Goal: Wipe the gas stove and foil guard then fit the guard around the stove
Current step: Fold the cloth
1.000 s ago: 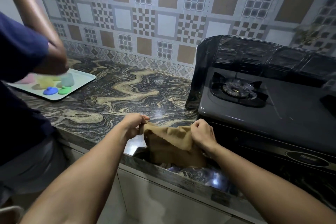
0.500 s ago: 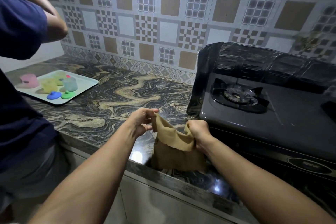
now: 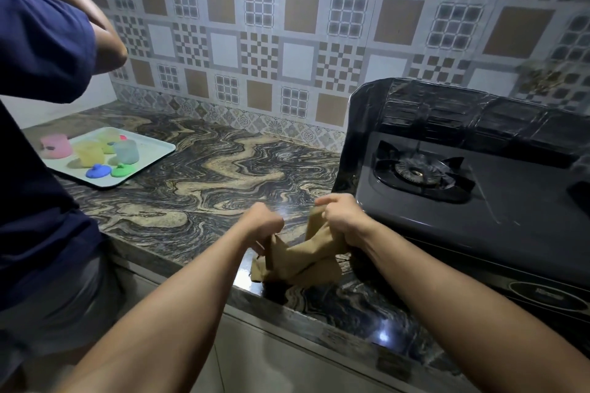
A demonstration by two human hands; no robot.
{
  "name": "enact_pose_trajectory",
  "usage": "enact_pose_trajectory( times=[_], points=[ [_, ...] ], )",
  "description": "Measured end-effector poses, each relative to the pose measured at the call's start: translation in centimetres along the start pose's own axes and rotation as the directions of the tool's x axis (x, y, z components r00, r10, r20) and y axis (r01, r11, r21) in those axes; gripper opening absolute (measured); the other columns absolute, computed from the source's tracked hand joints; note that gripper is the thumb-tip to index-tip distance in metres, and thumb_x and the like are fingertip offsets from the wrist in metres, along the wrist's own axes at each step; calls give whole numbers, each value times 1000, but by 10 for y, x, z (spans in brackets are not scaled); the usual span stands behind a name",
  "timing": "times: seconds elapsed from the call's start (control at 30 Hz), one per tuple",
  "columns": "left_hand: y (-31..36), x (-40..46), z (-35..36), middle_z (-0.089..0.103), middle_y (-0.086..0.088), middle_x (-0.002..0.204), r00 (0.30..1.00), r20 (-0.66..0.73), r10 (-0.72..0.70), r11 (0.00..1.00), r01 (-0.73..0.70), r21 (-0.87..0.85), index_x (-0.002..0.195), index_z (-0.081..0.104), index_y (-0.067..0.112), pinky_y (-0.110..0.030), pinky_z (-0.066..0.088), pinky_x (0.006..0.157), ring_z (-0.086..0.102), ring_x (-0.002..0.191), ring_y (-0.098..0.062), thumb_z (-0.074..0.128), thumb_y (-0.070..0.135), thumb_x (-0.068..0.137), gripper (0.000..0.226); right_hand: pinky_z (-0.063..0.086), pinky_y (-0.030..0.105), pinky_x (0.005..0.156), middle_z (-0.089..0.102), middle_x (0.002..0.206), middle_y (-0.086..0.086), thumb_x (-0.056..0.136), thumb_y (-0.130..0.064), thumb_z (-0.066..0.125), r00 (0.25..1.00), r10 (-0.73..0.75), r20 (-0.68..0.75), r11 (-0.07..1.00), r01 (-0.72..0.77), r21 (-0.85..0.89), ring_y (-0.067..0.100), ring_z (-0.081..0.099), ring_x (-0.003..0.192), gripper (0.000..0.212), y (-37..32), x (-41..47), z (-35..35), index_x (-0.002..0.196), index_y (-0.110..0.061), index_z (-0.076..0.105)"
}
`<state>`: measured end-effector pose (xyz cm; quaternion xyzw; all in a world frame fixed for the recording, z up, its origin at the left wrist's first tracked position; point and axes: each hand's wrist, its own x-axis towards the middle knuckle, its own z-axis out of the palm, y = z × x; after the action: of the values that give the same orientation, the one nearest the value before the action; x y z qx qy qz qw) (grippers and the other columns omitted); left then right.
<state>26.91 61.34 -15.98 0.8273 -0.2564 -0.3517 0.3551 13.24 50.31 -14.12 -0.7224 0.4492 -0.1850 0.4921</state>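
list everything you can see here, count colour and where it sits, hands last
gas stove: one, dark grey, right on the countertop, burner at its left
foil guard: one, black and glossy, standing behind and beside the stove
cloth: one, tan, crumpled at the counter's front edge
countertop: one, dark marble with beige swirls
tray: one, white, far left on the countertop
cups: about four, pink, yellow, greenish, pale blue, on the tray
lids: at least two, blue and green, front of the tray
wall tiles: patterned brown, white, grey
other person: one, navy shirt, at left
left hand: grips the cloth
right hand: grips the cloth
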Motion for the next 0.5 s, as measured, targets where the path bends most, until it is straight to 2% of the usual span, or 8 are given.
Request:
enact_pose_trajectory(
  times=[0.07, 0.1, 0.13, 0.2, 0.23, 0.3, 0.4, 0.5],
  points=[
    [10, -5, 3, 70, -17, 86, 998, -49, 30, 959, -15, 284, 96, 65, 1, -39, 60, 59, 72, 67, -30, 49, 12, 75, 28, 44, 22, 58, 60, 93, 8, 85, 9, 49, 995, -74, 68, 995, 78, -57, 15, 56, 74, 37, -15, -3, -10, 114, -8, 64],
    [13, -4, 6, 71, -13, 97, 991, -88, 99, 918, -57, 393, 103, 66, 7, -39, 60, 70, 73, 79, -27, 53, 15, 76, 32, 45, 24, 62, 61, 98, 9, 86, 9, 50, 990, -97, 104, 991, 105, -78, 17, 57, 79, 37, -23, -3, -16, 116, -9, 63],
    [16, -2, 10, 68, -9, 113, 980, -92, 177, 896, -122, 426, 117, 63, 14, -39, 57, 84, 69, 97, -25, 60, 17, 75, 42, 46, 26, 64, 62, 102, 11, 86, 9, 52, 983, -123, 136, 989, 133, -69, 18, 58, 81, 37, -28, -3, -22, 117, -9, 62],
    [28, -2, 14, 59, -5, 131, 952, 54, 301, 917, -305, 257, 135, 54, 22, -37, 48, 100, 58, 118, -24, 74, 13, 71, 68, 48, 25, 57, 65, 101, 13, 87, 9, 54, 967, -166, 194, 985, 173, -24, 14, 62, 68, 36, -36, -4, -33, 117, -9, 63],
    [33, -2, 14, 61, -7, 129, 930, 120, 347, 923, -362, 129, 133, 56, 21, -37, 49, 99, 58, 117, -24, 76, 7, 70, 68, 49, 24, 52, 66, 95, 12, 87, 9, 54, 958, -179, 225, 983, 183, 2, 12, 62, 59, 36, -41, -5, -39, 116, -10, 63],
    [38, 0, 16, 70, -9, 111, 905, 167, 392, 918, -397, -2, 114, 69, 13, -37, 55, 89, 65, 102, -23, 77, 2, 71, 45, 49, 22, 47, 66, 85, 7, 89, 8, 55, 939, -217, 268, 974, 225, 1, 7, 62, 50, 33, -49, -6, -54, 115, -11, 64],
    [48, 0, 15, 69, -5, 79, 888, 158, 431, 902, -430, -41, 90, 73, 4, -27, 54, 67, 63, 71, -18, 81, 6, 70, 21, 48, 14, 52, 66, 94, 0, 90, 5, 56, 927, -275, 254, 947, 307, -95, 1, 63, 60, 31, -59, -5, -81, 115, -11, 65],
    [68, 1, 8, 64, 0, 65, 870, 175, 462, 887, -457, -68, 69, 70, 12, -23, 46, 57, 56, 58, -13, 85, 9, 66, 15, 44, 11, 58, 64, 104, -1, 89, -5, 62, 938, -310, 152, 901, 341, -267, 2, 60, 78, 27, -63, -5, -106, 114, -16, 67]
  ],
)
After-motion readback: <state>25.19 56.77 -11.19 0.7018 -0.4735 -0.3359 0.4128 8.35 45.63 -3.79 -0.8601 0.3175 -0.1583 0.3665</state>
